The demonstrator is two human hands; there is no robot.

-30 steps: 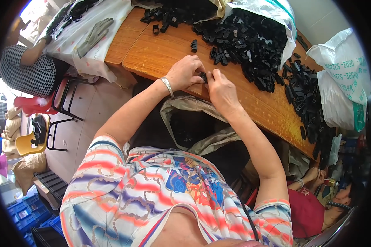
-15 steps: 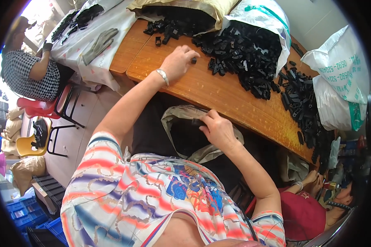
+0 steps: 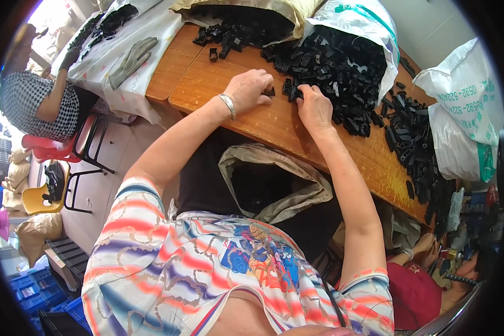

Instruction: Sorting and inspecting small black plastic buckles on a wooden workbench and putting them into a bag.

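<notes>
My left hand is over the wooden table, its fingers closed on a small black plastic part that shows past the fingertips. To its right, my right hand reaches the near left edge of a heap of black plastic parts. Thumb and fingers there are bent together around a black piece at the heap's edge, mostly hidden by the fingers. Below the table edge, between my body and the table, an open beige sack gapes with a dark inside.
The heap spills from a white sack; a tan sack holds more parts. Another white sack stands at the right. A grey glove lies on the covered table at left. One person sits at far left, another at lower right.
My right hand has moved from above the open beige sack up to the heap's edge; the dark piece it held is no longer seen. My left hand shifted slightly right and nearer.
</notes>
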